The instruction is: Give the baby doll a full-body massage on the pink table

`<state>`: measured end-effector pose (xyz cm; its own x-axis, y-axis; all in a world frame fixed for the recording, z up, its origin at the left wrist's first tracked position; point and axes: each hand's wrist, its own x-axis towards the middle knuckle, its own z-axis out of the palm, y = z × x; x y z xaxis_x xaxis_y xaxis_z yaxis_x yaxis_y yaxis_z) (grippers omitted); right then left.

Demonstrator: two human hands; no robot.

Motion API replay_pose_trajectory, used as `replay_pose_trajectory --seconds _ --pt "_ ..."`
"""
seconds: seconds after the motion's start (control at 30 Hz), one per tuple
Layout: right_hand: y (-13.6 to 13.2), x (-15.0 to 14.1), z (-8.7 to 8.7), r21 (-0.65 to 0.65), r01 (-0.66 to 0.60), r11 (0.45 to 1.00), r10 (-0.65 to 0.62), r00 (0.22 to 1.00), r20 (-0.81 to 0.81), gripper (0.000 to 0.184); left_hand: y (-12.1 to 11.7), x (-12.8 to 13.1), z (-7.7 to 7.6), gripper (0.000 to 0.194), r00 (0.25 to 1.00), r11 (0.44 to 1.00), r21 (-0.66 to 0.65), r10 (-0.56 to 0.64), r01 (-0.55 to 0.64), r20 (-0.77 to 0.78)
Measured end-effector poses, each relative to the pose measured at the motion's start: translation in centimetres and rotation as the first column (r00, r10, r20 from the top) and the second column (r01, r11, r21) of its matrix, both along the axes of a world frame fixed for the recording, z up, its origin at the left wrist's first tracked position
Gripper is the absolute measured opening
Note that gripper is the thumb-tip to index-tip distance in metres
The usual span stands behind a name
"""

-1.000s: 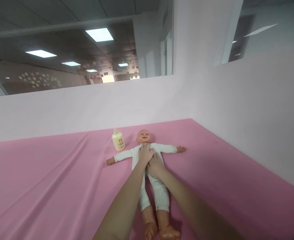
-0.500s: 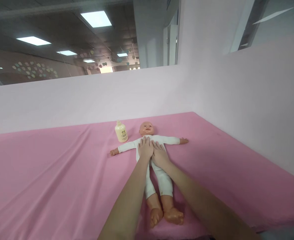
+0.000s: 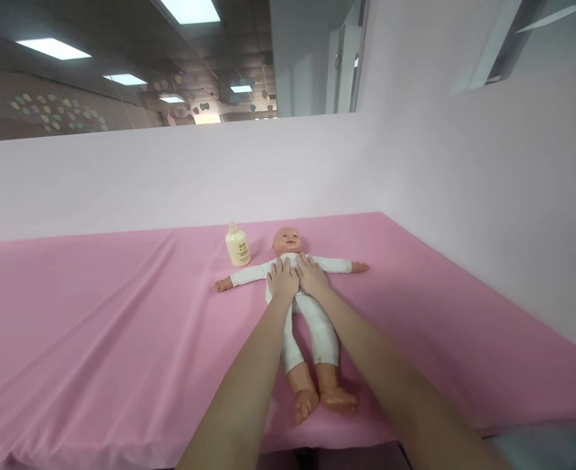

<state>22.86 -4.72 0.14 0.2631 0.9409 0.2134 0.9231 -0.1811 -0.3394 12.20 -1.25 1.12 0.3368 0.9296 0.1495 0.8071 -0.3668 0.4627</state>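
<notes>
Over on the far left, a pink sheet [image 3: 96,339] is running out in long, loose creases, and moving across, a cream bottle [image 3: 239,247] is standing just beside the doll [image 3: 321,333], close above one outstretched sleeve [image 3: 251,273]. Now to the middle, where the doll is lying face up on the sheet, head toward the wall [image 3: 170,183], feet [image 3: 339,400] pointing back at the person. And the left hand [image 3: 282,279] is resting palm down on the doll's white top, fingers straight and slightly spread, gripping nothing. Right alongside, the right hand [image 3: 312,274] is matching it, flat on the other side of the chest, fingers unfolded and a little apart, also gripping nothing; whether the thumbs are touching, I'm not able to tell. For good work, I'd say both palms should be staying flat and level, sharing the weight evenly so that the doll isn't rolling to one side. Soft wrists would be helping, with the whole hand doing the contact rather than the fingertips digging in, and the cloth not bunching underneath. Further right, the other sleeve [image 3: 339,264] is reaching out across the sheet, with the side wall [image 3: 513,196] rising beyond.
</notes>
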Motion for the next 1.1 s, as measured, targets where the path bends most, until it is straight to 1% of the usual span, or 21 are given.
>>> replay_pose_trajectory --seconds 0.1,0.2,0.27,0.33,0.47,0.6,0.63,0.7,0.77,0.83,0.97,1.1 --pt "0.2 0.0 -0.4 0.001 0.087 0.996 -0.087 0.995 -0.046 0.061 0.0 0.0 0.0 0.062 0.997 0.997 -0.031 0.076 -0.075 0.024" --pt "-0.3 -0.1 -0.7 -0.006 0.176 0.984 -0.176 0.978 -0.114 0.068 0.2 -0.1 -0.1 0.069 0.989 0.988 -0.081 0.135 -0.131 0.056" --pt "-1.0 -0.4 -1.0 -0.009 0.201 0.98 -0.2 0.97 -0.137 0.071 0.3 -0.2 -0.2 0.071 0.986 0.985 -0.092 0.154 -0.147 0.07" --pt "-1.8 -0.6 -1.1 -0.011 0.197 0.98 -0.196 0.971 -0.134 0.072 0.4 -0.2 -0.3 0.07 0.983 0.983 -0.093 0.167 -0.16 0.075" --pt "-3.9 -1.1 -1.1 -0.032 0.129 0.991 -0.132 0.984 -0.117 0.069 0.4 -0.2 -0.5 0.07 0.98 0.981 -0.07 0.184 -0.179 0.079" --pt "-5.9 -1.5 -0.5 -0.035 0.068 0.997 -0.071 0.992 -0.105 0.067 0.4 0.0 -0.5 0.073 0.979 0.982 -0.055 0.185 -0.181 0.081" --pt "-6.2 -1.6 -0.3 -0.024 0.029 0.999 -0.031 0.996 -0.082 0.066 0.4 0.0 -0.5 0.074 0.98 0.982 -0.053 0.184 -0.18 0.08" --pt "-6.4 -1.7 0.0 0.009 -0.111 0.994 0.111 0.994 -0.02 0.062 0.3 -0.1 -0.5 0.073 0.981 0.983 -0.043 0.18 -0.177 0.075" --pt "-5.9 -1.5 0.3 0.023 -0.266 0.964 0.265 0.964 0.032 0.059 0.2 -0.4 -0.5 0.068 0.986 0.987 -0.006 0.158 -0.158 0.058" --pt "-5.0 -1.0 0.5 0.019 -0.35 0.937 0.348 0.936 0.056 0.06 0.3 -0.8 -0.6 0.064 0.995 0.993 0.056 0.101 -0.102 0.022" --pt "-2.1 0.0 0.5 0.01 -0.363 0.932 0.361 0.929 0.079 0.06 0.6 -1.7 -1.0 0.062 0.997 0.986 0.157 -0.038 0.048 -0.069" --pt "0.2 0.5 0.3 0.023 -0.32 0.947 0.317 0.944 0.09 0.059 0.9 -2.3 -1.3 0.061 0.985 0.966 0.216 -0.119 0.145 -0.126"
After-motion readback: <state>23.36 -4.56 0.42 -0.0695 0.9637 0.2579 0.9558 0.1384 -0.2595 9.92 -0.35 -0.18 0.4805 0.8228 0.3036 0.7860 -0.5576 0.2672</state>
